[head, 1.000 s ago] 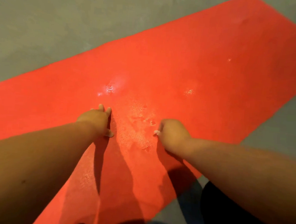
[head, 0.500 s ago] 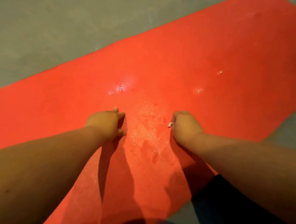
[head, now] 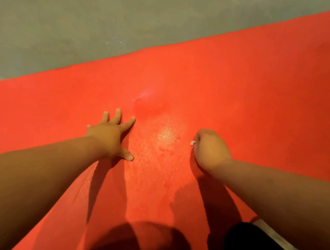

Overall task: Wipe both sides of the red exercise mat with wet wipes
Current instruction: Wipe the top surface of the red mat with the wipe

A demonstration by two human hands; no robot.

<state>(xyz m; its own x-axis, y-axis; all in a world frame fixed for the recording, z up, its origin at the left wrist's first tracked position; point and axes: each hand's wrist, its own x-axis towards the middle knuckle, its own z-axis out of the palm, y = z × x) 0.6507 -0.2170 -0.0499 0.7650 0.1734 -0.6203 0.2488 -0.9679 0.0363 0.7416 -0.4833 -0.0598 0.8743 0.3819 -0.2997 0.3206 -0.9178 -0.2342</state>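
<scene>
Little of the wet wipe (head: 193, 143) shows outside the curled right hand (head: 211, 149).

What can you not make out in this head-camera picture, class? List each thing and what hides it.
1. Wet wipe: the head view shows only a white corner; the right hand, fingers curled, hides the rest.
2. Red mat: it runs past the left and right frame edges; its underside lies against the floor.
3. Left hand: its palm faces down, hidden by its own back.
</scene>
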